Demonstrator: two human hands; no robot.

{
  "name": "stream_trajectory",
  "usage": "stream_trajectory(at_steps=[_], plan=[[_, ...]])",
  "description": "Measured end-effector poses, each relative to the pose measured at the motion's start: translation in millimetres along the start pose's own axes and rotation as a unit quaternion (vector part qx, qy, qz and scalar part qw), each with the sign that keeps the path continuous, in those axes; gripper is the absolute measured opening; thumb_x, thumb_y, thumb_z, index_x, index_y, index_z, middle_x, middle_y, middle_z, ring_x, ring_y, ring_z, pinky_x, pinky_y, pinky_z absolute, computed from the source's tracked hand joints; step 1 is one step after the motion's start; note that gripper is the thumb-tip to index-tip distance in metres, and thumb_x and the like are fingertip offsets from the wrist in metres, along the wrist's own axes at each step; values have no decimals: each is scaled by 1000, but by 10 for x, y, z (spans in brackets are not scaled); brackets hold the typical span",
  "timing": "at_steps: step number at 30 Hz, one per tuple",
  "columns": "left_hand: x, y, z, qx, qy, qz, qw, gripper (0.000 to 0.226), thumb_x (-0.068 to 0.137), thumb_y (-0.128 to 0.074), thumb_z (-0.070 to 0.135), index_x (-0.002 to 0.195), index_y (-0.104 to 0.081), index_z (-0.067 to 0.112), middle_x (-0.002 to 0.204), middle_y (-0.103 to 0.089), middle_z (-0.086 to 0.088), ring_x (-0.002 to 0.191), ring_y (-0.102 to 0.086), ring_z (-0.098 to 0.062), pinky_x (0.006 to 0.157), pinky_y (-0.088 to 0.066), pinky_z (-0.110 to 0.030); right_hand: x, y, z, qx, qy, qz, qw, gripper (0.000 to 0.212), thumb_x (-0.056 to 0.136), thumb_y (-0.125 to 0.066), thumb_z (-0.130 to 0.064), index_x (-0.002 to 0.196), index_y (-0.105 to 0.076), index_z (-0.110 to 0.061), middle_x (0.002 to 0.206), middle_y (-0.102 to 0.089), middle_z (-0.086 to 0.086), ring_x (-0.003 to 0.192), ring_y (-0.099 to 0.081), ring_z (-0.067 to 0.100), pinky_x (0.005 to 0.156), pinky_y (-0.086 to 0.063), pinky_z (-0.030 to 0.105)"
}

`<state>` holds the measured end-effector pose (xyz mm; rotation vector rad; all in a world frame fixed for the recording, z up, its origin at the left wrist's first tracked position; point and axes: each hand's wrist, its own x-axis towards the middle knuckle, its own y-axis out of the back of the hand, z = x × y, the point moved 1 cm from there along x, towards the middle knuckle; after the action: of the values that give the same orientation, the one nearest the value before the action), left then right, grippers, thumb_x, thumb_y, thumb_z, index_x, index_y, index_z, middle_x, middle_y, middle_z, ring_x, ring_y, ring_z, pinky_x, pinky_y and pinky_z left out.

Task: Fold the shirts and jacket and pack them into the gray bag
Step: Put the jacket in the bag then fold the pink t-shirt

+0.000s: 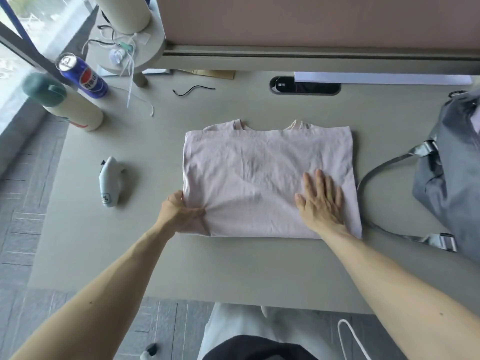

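Note:
A pale pink shirt (259, 172) lies folded into a rectangle in the middle of the table (233, 268), its collar at the far edge. My left hand (179, 214) pinches the shirt's near left corner, bunching the cloth. Flat on the shirt's near right part rests my right hand (322, 201), fingers spread, palm down. The gray bag (452, 162) sits at the table's right edge, its straps (384, 165) looping toward the shirt. No other shirt or jacket shows.
At the left stand a blue soda can (83, 74) and a cream bottle with a green cap (65, 102). A small white device (110, 180) lies left of the shirt. Cables (193, 90) and a round stand (130, 42) are at the back, below a pink partition (311, 19).

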<state>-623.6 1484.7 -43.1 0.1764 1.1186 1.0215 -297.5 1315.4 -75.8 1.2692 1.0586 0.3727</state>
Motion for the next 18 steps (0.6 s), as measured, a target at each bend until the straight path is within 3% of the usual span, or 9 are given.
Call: stream_trajectory(at_steps=[4,9,15,18], plan=[[-149,171,-274,-81,9,-25,996,47,61,-93,13,100,-68,8,98,-73,-10,85,-69,-25,65,-55,-30,-133,-59,-117,0,27,-19,999,65,100,-21,-56,155,6,-36,164,16,-2,151,12,25,121,4,46],[-432,278,-593,-116,11,-46,992,41,68,-90,5,98,-65,20,99,-71,-2,87,-69,-19,63,-54,-21,-351,-158,-328,-6,65,-5,998,66,100,-27,-54,156,1,-34,165,10,1,151,6,27,121,1,46],[-591,284,-901,-159,18,-94,983,58,67,-93,21,116,-63,23,103,-76,2,93,-74,-19,78,-59,-33,-388,-125,-399,-19,81,1,997,65,100,-27,-52,156,-1,-32,165,8,3,151,5,28,121,-1,48],[-662,271,-890,-219,-10,-127,967,51,75,-86,17,120,-65,16,107,-76,-4,98,-73,-25,83,-59,-34,-393,-59,-563,3,119,20,993,63,100,-39,-40,157,-16,-25,165,-2,8,151,-2,29,120,-5,47]])
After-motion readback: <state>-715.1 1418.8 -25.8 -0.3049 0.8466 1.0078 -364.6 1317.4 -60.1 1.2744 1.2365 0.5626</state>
